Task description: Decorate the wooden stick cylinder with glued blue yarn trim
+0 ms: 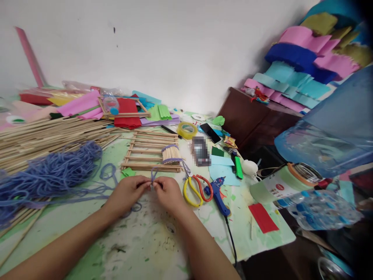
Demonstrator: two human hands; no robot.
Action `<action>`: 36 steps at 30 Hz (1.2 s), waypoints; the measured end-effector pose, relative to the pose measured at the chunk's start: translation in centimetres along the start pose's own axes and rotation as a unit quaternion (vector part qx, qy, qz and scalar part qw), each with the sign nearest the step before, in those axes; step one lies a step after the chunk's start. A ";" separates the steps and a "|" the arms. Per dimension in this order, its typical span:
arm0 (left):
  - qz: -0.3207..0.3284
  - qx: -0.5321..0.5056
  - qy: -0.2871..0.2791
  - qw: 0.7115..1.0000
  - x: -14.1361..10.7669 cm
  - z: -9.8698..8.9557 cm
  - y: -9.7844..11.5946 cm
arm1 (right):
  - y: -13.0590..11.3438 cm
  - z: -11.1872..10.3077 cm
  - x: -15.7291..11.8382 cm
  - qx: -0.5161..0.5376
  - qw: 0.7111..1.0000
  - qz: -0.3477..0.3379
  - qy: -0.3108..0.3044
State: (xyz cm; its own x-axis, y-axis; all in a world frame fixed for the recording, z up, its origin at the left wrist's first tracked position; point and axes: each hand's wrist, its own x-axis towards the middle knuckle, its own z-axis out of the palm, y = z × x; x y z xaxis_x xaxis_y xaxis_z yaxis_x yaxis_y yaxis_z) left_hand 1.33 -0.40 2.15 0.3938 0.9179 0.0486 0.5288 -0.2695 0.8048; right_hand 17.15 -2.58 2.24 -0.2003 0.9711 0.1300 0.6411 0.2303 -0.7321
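My left hand (130, 192) and my right hand (168, 193) meet over the table, fingertips pinched close together on a purple-blue yarn (153, 172). A short loop of it rises between them. Just beyond lies a ladder-like frame of wooden sticks (145, 152). On its right end rests a small mat of short sticks (171, 153) edged with the same yarn. To the left, a big tangled heap of yarn (58, 177) has loose strands trailing toward my left hand. Scissors with red and yellow handles (197, 190) lie right of my right hand.
A blue glue gun (219, 196) with its cord lies on the right, near a green lighter (238, 168). Yellow tape (187, 130) and a phone (210, 133) are farther back. Long sticks (35, 136) cover the left. A green flask (282, 181) stands near the right edge.
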 end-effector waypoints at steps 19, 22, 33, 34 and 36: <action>-0.156 -0.409 0.128 0.890 0.0 1.5 -0.2 | -1.4 2.2 -1.6 -0.272 0.945 -0.130 0.128; -0.158 -0.415 0.131 0.886 0.1 1.5 0.0 | -1.7 2.3 -1.8 -0.265 0.947 -0.142 0.116; -0.154 -0.411 0.088 0.894 0.2 1.7 -0.2 | -0.9 1.4 -0.6 0.143 0.979 0.060 0.133; -0.153 -0.412 0.087 0.894 0.2 1.8 -0.2 | -0.7 1.5 -0.4 0.186 0.974 0.079 0.104; -0.150 -0.411 0.087 0.895 0.3 1.7 -0.1 | -0.6 1.5 -0.1 0.248 0.960 0.105 0.074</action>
State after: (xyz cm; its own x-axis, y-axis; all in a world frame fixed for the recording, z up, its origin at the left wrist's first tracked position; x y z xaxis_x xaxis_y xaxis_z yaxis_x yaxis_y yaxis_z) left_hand 2.70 -0.66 1.06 0.1651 0.9639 -0.2087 -0.1688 0.2361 0.9570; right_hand 15.64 -2.93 1.69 0.0257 0.9996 0.0115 0.2176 0.0056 -0.9760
